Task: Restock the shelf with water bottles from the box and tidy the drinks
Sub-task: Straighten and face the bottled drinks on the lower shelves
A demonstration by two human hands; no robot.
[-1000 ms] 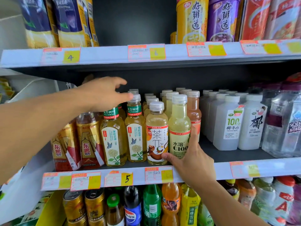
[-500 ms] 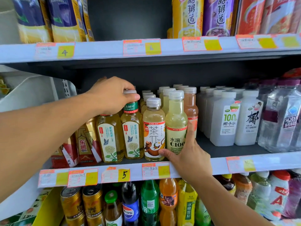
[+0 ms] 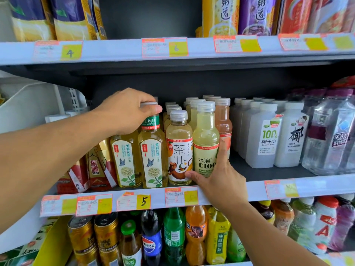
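Note:
On the middle shelf (image 3: 272,189) stand rows of drinks. My left hand (image 3: 126,110) grips the white cap of a jasmine tea bottle (image 3: 152,158) with a green neck band, in the front row. A twin jasmine tea bottle (image 3: 125,160) stands to its left, its top hidden under my hand. My right hand (image 3: 217,181) holds the base of the pale yellow C100 bottle (image 3: 205,143), thumb on its left, index finger up its right side. An orange-label tea bottle (image 3: 178,148) stands between the two bottles I hold. No box or plain water bottle shows.
Red and gold drink packs (image 3: 98,166) lean at the shelf's left. White coconut water bottles (image 3: 265,139) and clear soda water bottles (image 3: 330,139) fill the right. The shelf below holds cans (image 3: 84,235) and soda bottles; the shelf above holds tins and bags.
My left hand has come down from hovering over the caps and closed on the jasmine tea bottle's cap. My right hand has stayed at the C100 bottle's base.

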